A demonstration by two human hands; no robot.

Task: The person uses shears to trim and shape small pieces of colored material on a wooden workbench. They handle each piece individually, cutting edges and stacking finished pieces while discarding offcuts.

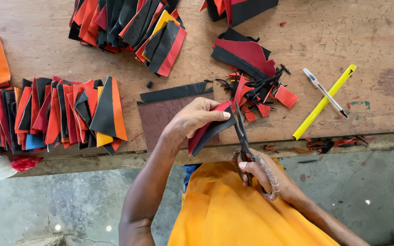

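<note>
The left hand [192,119] pinches a red-and-black leather piece [208,130], a narrow two-toned wedge, red strip above black, held just beyond the wooden table [334,36] edge. The right hand [263,175] grips scissors [242,134], blades touching the piece's right end, near the table's scrap pile [258,93].

A craft workshop: worn wooden workbench [343,27], stacked cut pieces [60,114], offcuts [261,91].

A red-and-black leather piece [208,130] is tilting above the surface edge [115,157], pinched at its upper end. Dark scissors [242,134] are standing open against its right edge, blades pointing away.
</note>
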